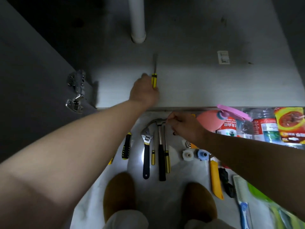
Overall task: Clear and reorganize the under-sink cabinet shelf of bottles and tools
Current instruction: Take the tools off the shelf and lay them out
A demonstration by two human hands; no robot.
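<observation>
**A:** Nearest stuff first?

**B:** Floor (pixel 178 172), between the brown slippers (pixel 118 192): adjustable wrench (pixel 146 156), hammer (pixel 160 156) and long screwdriver (pixel 167 161) lined up side by side, handles toward the feet. Yellow utility knife (pixel 215 179) and comb (pixel 239 189) off to the right.

**A:** And the hands?

**B:** Well apart. Right hand (pixel 184 128) at the top of that row, fingers curled, fingertips bunched right beside the hammer head. Gripping something or nothing, can't tell. Pink spray bottle (pixel 209 120) just right of it, more bottles beyond.

**A:** Left one?

**B:** Left hand (pixel 143 91) farther out, over the front of the cabinet shelf (pixel 198 83), clamped round the handle of a yellow screwdriver (pixel 154 80). Shaft blurred, pointing toward the back. Touching the shelf or hovering, hard to say.

**A:** Further back?

**B:** Metal hinge (pixel 77 90) on the left wall, white pipe (pixel 137 19) at the rear.
</observation>
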